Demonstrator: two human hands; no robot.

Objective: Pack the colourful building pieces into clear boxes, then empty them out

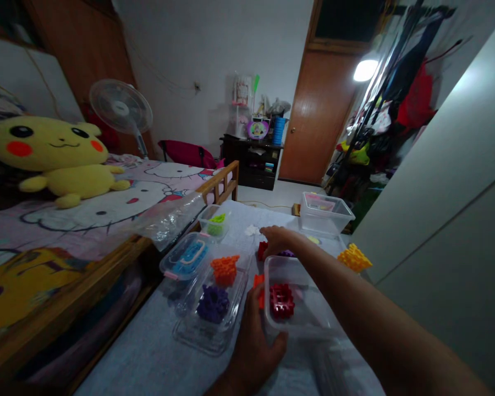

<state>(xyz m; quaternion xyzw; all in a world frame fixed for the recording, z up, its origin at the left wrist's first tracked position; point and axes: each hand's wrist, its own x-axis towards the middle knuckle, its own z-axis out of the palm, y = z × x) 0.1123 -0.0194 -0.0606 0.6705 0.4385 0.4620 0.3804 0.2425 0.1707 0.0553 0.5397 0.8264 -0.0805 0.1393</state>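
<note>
The left hand [253, 341] braces the clear square plastic tub [313, 320], thumb spread against its near corner, a red brick cluster [281, 301] inside. The right hand [277, 239] covers a small red piece [263, 251] beyond, fingers apparently curled; keeping the tub pinned seems wise.

- Left of the left hand [253, 336]: a clear tray [200, 330]; bare tabletop [142, 357] nearer.
- Beyond the right hand [277, 240]: a clear tub [325, 219].
- Between them: a clear box [313, 314].

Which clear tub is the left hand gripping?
The nearest tub, holding the red block piece; the left hand clasps its corner. It is the only tub being gripped.
</note>
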